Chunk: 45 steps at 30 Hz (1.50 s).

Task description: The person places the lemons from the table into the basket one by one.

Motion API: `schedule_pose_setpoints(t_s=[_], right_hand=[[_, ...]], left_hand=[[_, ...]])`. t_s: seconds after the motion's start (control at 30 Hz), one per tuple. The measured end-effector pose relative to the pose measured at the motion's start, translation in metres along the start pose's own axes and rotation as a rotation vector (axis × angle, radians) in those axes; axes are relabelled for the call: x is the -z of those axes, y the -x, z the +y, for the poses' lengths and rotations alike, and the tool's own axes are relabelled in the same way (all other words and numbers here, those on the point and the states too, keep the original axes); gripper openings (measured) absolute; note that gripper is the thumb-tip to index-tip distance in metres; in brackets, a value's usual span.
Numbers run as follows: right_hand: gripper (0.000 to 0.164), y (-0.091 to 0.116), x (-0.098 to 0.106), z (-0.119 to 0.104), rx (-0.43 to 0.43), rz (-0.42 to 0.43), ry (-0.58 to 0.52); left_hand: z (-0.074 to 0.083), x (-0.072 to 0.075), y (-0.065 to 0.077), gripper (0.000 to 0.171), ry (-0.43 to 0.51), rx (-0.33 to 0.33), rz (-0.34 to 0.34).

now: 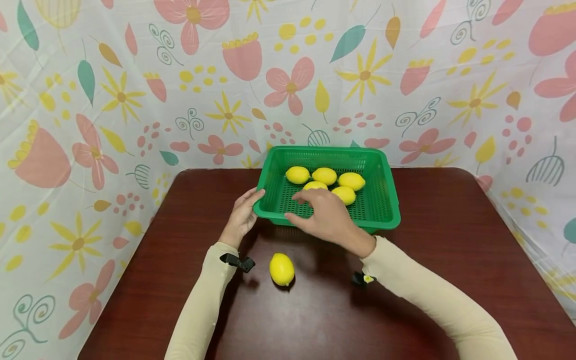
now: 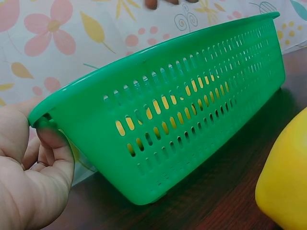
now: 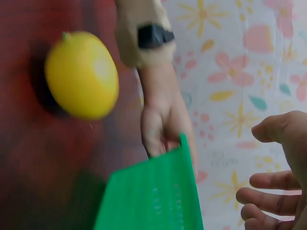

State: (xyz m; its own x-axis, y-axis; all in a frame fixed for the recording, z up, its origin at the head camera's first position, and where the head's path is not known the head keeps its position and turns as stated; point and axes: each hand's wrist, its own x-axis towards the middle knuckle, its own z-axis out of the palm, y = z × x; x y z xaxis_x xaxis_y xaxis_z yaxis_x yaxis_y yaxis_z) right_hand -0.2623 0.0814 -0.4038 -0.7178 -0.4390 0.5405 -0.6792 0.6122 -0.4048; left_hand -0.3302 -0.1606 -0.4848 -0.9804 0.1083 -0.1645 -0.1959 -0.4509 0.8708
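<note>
A green plastic basket (image 1: 382,200) with slotted walls stands at the back of the table, with several yellow lemons (image 1: 352,181) inside. My left hand (image 1: 242,215) grips the basket's left rim near its front corner; in the left wrist view its fingers (image 2: 53,143) curl under the lip. Over the front rim hangs my right hand (image 1: 327,215), holding nothing, thumb and fingers spread apart. In the right wrist view those fingers (image 3: 273,194) show against the patterned cloth. One lemon (image 1: 282,270) lies on the table in front of the basket. The right hand partly hides the lemons behind it.
The dark reddish-brown table (image 1: 450,250) runs back to a floral cloth (image 1: 288,65) that hangs behind it and along both sides. Black camera straps (image 1: 238,261) sit on the wrists over cream sleeves (image 1: 200,300).
</note>
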Motion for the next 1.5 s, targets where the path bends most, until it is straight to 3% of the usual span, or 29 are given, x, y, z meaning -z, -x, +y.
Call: schedule_pose_setpoints(t_s=[0.13,0.33,0.67,1.07,1.5], right_hand=[[0.042,0.022,-0.004,-0.014,0.046,0.012,0.003],[0.041,0.049,-0.015,-0.028,0.052,-0.060,0.025],[0.050,0.076,-0.042,-0.034,-0.021,-0.207,0.042],[0.062,0.080,-0.066,-0.037,-0.007,-0.300,0.144],[0.062,0.081,-0.074,-0.033,-0.013,-0.368,0.143]], left_hand=[[0.001,-0.001,0.001,0.044,-0.007,0.004,0.004],[0.001,0.000,0.001,0.046,-0.009,0.009,0.001],[-0.001,0.000,0.000,0.043,0.022,0.002,0.001],[0.000,0.000,0.000,0.042,0.015,-0.018,-0.005],[-0.002,0.001,-0.002,0.038,0.021,-0.018,0.011]])
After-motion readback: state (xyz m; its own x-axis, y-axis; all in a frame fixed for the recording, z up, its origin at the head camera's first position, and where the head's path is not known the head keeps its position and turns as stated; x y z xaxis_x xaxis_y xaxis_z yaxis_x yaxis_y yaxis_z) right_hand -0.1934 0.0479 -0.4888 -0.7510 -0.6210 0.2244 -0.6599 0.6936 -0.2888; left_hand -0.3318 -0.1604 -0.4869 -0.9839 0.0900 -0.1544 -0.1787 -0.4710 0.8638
